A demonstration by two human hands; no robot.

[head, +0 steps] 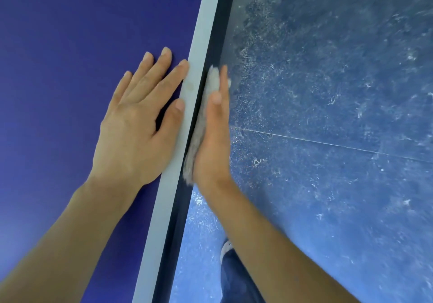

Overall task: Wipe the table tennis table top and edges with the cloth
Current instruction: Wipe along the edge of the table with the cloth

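The right hand point(213, 138), fingers straight rather than clasping, presses the cloth point(199, 124) flat against the dark side edge point(218, 33), whose length runs away from the person, while the left hand point(133, 124) lies spread on the top point(70, 44) just beside, so the wipe should slide lengthwise.

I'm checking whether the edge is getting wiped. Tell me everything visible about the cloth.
The cloth is pale grey-beige and fuzzy, bunched into a long narrow pad. It lies flat against the table's dark side edge, beside the white border stripe, pressed there by the straight-fingered right hand. Its ends show past the fingertips and the heel of the hand; the rest is hidden.
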